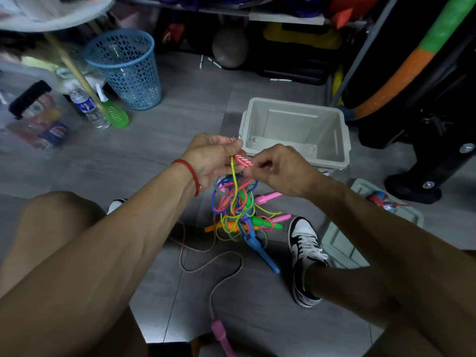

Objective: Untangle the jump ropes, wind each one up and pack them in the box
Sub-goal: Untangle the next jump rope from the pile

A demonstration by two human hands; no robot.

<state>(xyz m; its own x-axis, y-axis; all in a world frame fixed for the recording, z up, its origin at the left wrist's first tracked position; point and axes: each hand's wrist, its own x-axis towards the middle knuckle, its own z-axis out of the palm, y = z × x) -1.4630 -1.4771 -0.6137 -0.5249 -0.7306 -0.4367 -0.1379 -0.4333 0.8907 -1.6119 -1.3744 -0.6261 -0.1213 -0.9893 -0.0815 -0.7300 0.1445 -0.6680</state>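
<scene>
Pepsi logo on blurred can (52, 136); nothing else legible.

The left hand (213, 157) and the right hand (277, 170) are raised together above the floor (180, 104), both pinching a pink-and-white twisted rope (243, 160). A tangle of coloured jump ropes (235, 210) hangs below the hands, its handles touching the floor. An open beige box (342, 140) stands just beyond the hands. A blue mesh basket (126, 70) stands well apart, far left.
</scene>
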